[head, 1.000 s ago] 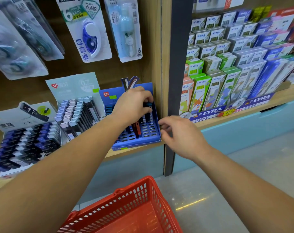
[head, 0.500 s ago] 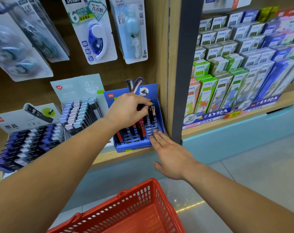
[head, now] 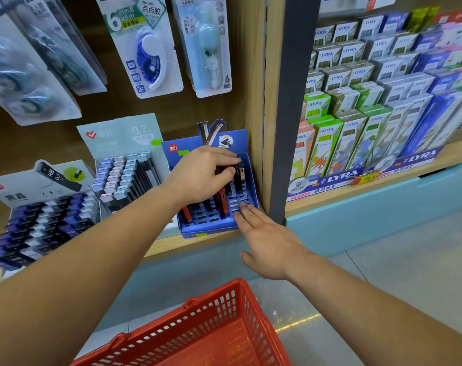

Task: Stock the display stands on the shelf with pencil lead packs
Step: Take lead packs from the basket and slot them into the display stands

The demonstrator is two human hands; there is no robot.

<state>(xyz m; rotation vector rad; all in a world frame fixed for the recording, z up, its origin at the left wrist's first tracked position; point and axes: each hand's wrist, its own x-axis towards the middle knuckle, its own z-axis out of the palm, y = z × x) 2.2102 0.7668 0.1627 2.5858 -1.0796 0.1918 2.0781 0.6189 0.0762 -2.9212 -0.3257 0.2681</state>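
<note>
Step in hand: seating a pack in the blue display stand (head: 211,226), which sits on the wooden shelf (head: 169,243) at frame centre, hard against the shelf's right upright.

Left hand (head: 200,175): over the upper half of the stand. The grip is closed, fingers and thumb curled round a dark pencil lead pack (head: 237,168) at the stand's upper right rows. I cannot tell whether the pack's foot is already in a slot; the hand hides it.

Right hand (head: 266,239): flat, fingers straight, holding nothing. Fingertips (head: 242,210) touch the stand's lower right corner, probably steadying it.

Other packs (head: 222,204) stand in the middle and left columns. Several slots (head: 237,199) at lower right show bare.

Two more stands, a grey one (head: 124,178) and a dark one (head: 39,223), are left of centre, and both look full.

A red basket (head: 198,328) sits at the bottom of the frame; its contents are not visible.

Judgement: the blue stand is partly filled. The next move calls for lining the pack up with one slot and pressing it straight down while the right hand keeps the light cardboard from sliding or tipping, then fetching another pack, presumably from the basket.
</note>
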